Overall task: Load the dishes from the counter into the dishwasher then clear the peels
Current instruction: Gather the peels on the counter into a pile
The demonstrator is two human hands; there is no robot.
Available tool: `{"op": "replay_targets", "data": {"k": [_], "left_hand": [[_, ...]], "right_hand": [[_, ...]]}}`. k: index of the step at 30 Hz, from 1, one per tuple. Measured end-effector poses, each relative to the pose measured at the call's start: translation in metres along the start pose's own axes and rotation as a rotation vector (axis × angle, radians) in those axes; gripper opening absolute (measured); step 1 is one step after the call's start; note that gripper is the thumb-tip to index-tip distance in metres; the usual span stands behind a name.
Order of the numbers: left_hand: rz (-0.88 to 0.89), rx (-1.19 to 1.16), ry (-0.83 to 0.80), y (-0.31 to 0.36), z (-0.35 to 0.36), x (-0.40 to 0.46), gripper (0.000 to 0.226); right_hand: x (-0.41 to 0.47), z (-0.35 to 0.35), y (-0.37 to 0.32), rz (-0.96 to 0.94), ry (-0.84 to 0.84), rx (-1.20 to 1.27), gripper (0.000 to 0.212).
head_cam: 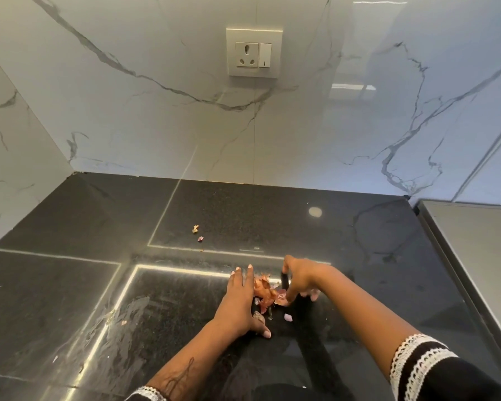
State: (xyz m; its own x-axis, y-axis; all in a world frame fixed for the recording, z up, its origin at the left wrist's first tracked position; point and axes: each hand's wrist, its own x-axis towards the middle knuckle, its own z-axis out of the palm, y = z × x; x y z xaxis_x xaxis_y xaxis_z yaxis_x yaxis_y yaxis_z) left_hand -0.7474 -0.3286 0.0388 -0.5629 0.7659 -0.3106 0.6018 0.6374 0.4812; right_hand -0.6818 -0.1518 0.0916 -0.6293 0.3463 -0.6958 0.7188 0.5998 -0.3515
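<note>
Lying between both hands (pixel 240 299): peels (pixel 265 290)

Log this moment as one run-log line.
stage: clearing peels | left hand: flat, fingers straight, beside peel pile | right hand: fingers curled at pile | stray bits: farther back on counter

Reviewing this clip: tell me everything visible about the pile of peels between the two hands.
The pile of peels is a small heap of thin, papery, curled skins, orange-brown with some pinkish-purple bits, like onion skin. It lies on the dark polished counter, near the front. The left hand, fingers straight, presses against its left side; the right hand, fingers bent downward, touches its right side. A few loose scraps lie apart, farther back, and one pale piece sits just in front.
</note>
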Motion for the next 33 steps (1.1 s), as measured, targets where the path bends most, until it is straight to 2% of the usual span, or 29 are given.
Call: {"op": "replay_targets", "data": {"k": [2,5,7,10,15,20,23,26,28,30,33], "left_hand": [[-0.008,0.023,-0.019,0.002,-0.002,0.0,0.141],[-0.021,0.044,-0.038,0.006,-0.003,-0.001,0.136],[-0.011,0.055,-0.036,0.007,-0.002,-0.001,0.135],[0.016,0.058,-0.012,0.01,0.002,-0.004,0.135],[-0.01,-0.122,0.042,-0.001,-0.008,-0.003,0.135],[-0.104,-0.174,0.266,-0.035,-0.065,0.035,0.093],[-0.187,-0.159,0.309,-0.068,-0.092,0.064,0.07],[-0.191,-0.146,0.342,-0.092,-0.107,0.083,0.049],[-0.157,-0.129,0.334,-0.1,-0.114,0.093,0.049],[-0.114,-0.091,0.297,-0.107,-0.118,0.101,0.058],[-0.071,0.005,0.198,-0.12,-0.119,0.108,0.074]], "right_hand": [[-0.006,0.002,-0.005,0.076,-0.138,0.041,0.085],[-0.008,0.018,-0.017,0.027,-0.069,-0.134,0.092],[-0.005,0.029,-0.023,-0.025,-0.006,-0.206,0.088],[-0.002,0.034,-0.025,-0.1,0.066,-0.175,0.07],[0.005,0.021,-0.024,-0.163,0.109,-0.114,0.058],[0.017,0.002,-0.025,-0.205,0.266,-0.157,0.037],[0.027,-0.002,-0.039,-0.275,0.295,-0.197,0.035],[0.039,0.003,-0.059,-0.353,0.325,-0.217,0.037],[0.05,0.008,-0.074,-0.419,0.327,-0.243,0.037],[0.061,0.012,-0.091,-0.484,0.311,-0.278,0.038],[0.078,0.017,-0.115,-0.57,0.228,-0.332,0.054]]}}
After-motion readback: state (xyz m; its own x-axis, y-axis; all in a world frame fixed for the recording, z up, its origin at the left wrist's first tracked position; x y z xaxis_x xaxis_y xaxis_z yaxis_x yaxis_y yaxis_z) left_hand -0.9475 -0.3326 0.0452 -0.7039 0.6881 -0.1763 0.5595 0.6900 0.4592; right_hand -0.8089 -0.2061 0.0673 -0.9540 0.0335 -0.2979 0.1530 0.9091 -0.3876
